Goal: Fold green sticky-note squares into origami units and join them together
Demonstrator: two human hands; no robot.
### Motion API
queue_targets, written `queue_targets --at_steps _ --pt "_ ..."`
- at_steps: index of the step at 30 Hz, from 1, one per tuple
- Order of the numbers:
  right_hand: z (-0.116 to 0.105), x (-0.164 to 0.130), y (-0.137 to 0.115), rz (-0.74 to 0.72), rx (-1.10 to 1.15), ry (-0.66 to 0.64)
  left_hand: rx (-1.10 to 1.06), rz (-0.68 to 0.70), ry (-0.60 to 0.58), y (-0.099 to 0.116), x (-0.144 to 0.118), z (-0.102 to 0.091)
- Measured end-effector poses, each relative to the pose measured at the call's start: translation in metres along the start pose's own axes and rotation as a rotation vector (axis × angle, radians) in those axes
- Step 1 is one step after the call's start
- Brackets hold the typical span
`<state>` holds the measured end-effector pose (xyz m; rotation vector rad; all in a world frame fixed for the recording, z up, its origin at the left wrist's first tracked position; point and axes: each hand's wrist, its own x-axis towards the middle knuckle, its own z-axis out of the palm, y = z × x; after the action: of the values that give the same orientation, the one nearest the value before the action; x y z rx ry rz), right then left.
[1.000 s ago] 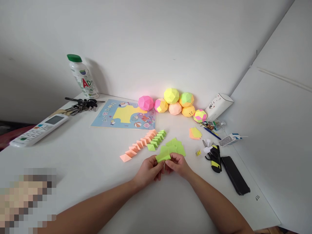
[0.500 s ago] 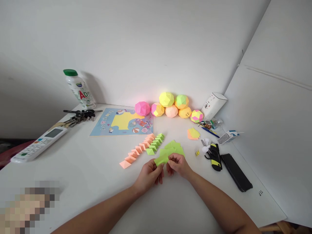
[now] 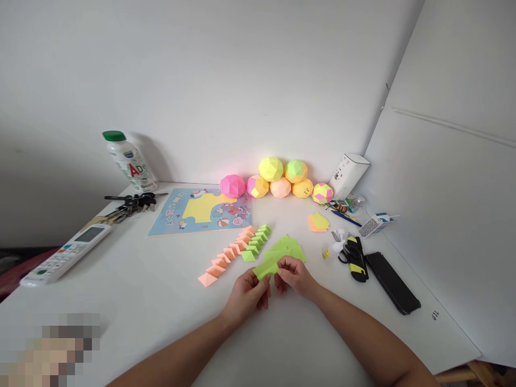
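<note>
My left hand (image 3: 246,293) and my right hand (image 3: 295,277) pinch a folded green paper piece (image 3: 266,268) together, just above the white table (image 3: 145,290). Right behind it lies a small heap of green paper squares (image 3: 289,247). To the left runs a row of folded orange units (image 3: 226,256), with a shorter row of folded green units (image 3: 255,241) beside it.
Several coloured paper balls (image 3: 278,183) line the wall. An illustrated paper pack (image 3: 201,209), keys (image 3: 131,203), a bottle (image 3: 128,160) and a remote (image 3: 64,258) are on the left. Scissors (image 3: 355,257), a black phone (image 3: 393,282), a small box (image 3: 374,224) and orange-yellow sheets (image 3: 318,221) are on the right.
The view has tilted up a little, so everything sits lower in the picture. Both hands stay pinched on the green paper, fingers shifting slightly along it.
</note>
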<state>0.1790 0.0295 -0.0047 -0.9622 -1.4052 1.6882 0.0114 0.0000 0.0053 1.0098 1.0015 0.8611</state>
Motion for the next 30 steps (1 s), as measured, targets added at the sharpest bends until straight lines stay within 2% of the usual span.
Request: queue_targets --at_steps 4,9,18,25,30 --pt "0.0029 -0.0009 0.0003 -0.002 -0.094 -0.058 0.010 0.028 -0.023 -0.0008 0.0000 0.0006" --pt "0.0013 -0.0016 0.0007 -0.017 -0.072 -0.043 0.051 0.024 -0.015 0.0000 -0.0004 0.0013" --pt "-0.0062 0.0051 0.0072 -0.045 0.117 0.143 0.019 -0.001 0.033 0.0035 0.0000 0.0014" --pt "0.0007 -0.0005 0.0006 -0.057 -0.123 -0.040 0.042 0.013 0.013 0.0011 -0.0002 0.0013" --pt "0.0012 -0.0004 -0.0016 -0.042 -0.146 -0.037 0.051 0.010 0.011 -0.0008 -0.0004 0.0008"
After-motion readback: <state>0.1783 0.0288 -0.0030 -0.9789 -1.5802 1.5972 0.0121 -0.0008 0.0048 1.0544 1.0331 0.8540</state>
